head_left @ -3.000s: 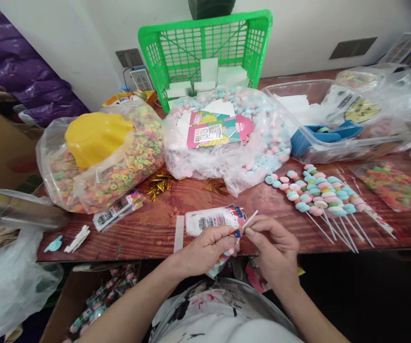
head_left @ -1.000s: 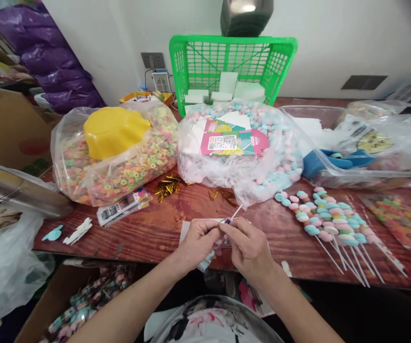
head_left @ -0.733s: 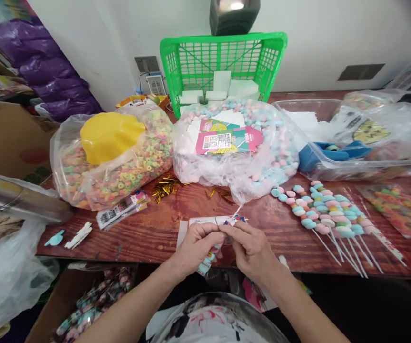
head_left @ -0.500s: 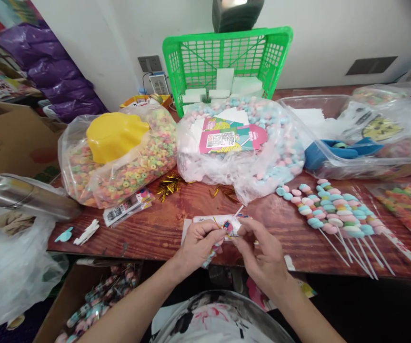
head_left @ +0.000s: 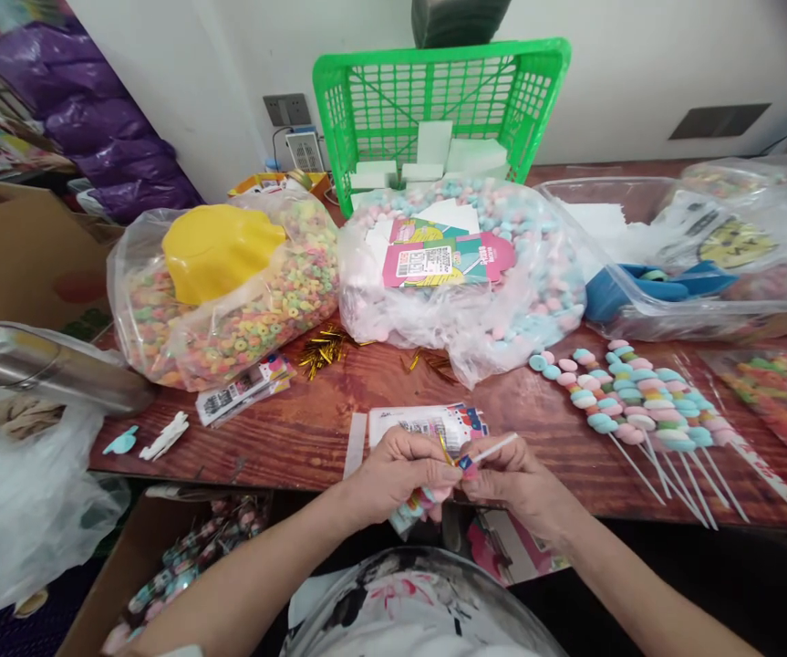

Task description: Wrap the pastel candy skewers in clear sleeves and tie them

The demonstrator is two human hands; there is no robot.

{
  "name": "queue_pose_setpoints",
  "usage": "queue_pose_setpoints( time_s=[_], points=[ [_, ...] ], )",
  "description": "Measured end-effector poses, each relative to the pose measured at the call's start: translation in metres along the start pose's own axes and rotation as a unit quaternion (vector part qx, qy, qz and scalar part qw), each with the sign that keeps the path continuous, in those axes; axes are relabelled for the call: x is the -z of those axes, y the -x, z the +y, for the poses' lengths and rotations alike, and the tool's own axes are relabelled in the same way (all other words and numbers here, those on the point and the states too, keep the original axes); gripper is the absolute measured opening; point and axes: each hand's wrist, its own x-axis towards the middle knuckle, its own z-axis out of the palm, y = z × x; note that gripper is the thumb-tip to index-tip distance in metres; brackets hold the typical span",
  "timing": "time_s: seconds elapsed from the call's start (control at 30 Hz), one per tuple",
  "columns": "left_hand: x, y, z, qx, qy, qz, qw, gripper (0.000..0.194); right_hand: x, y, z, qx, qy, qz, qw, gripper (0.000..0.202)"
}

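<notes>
At the lower centre of the frame, the left hand [head_left: 399,474] pinches a clear-wrapped candy skewer [head_left: 427,502] of soft, rounded pink and blue pieces near its gathered wrapper neck, where a shiny gold tie [head_left: 446,449] shows. The fingers of the right hand [head_left: 520,484] grip the skewer by its slim white stick. Behind them, flat printed sleeves [head_left: 407,425] lie on the glossy, wood-grained worktop [head_left: 311,438]. Unwrapped skewers [head_left: 646,401] of puffy discs fan out at right, below a clear plastic tub [head_left: 680,315].

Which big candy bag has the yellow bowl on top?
The left bag, full of ring candies; the middle bag has printed cards on it instead.
</notes>
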Motion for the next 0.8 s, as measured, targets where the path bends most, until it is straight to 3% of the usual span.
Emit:
queue_pose_setpoints(
  time_s=[0.07, 0.17, 0.23, 0.27, 0.33, 0.5, 0.6, 0.67, 0.73, 0.8],
  points=[
    [0.001, 0.002, 0.001, 0.065, 0.024, -0.054, 0.996, 0.031, 0.002, 0.008, -0.015, 0.123, 0.187, -0.031, 0.974, 0.023],
    [0.002, 0.008, 0.008, 0.150, 0.045, -0.148, 0.976, 0.026, -0.001, 0.024, -0.035, 0.335, 0.442, -0.068, 0.829, 0.026],
    [0.001, 0.012, 0.016, 0.193, 0.036, -0.200, 0.960, 0.024, -0.004, 0.032, -0.043, 0.417, 0.514, -0.094, 0.744, 0.029],
    [0.000, 0.013, 0.020, 0.208, 0.025, -0.219, 0.953, 0.025, -0.005, 0.034, -0.046, 0.439, 0.530, -0.106, 0.717, 0.030],
    [0.000, 0.014, 0.025, 0.230, -0.001, -0.248, 0.941, 0.028, -0.007, 0.034, -0.051, 0.450, 0.545, -0.136, 0.695, 0.030],
    [0.002, 0.002, 0.025, 0.238, -0.100, -0.299, 0.918, 0.037, -0.014, 0.028, -0.064, 0.411, 0.591, -0.164, 0.674, 0.023],
    [0.001, -0.004, 0.033, 0.186, -0.214, -0.332, 0.900, 0.032, -0.022, 0.032, -0.059, 0.416, 0.637, -0.162, 0.629, 0.025],
    [-0.003, -0.003, 0.045, 0.084, -0.373, -0.308, 0.871, 0.020, -0.021, 0.032, -0.047, 0.421, 0.679, -0.127, 0.587, 0.030],
    [-0.010, 0.002, 0.056, -0.062, -0.567, -0.197, 0.797, 0.012, -0.012, 0.024, -0.033, 0.411, 0.719, -0.067, 0.557, 0.033],
    [-0.019, 0.004, 0.060, -0.185, -0.691, -0.043, 0.698, 0.040, 0.005, 0.005, -0.027, 0.372, 0.732, -0.017, 0.571, 0.027]
  ],
)
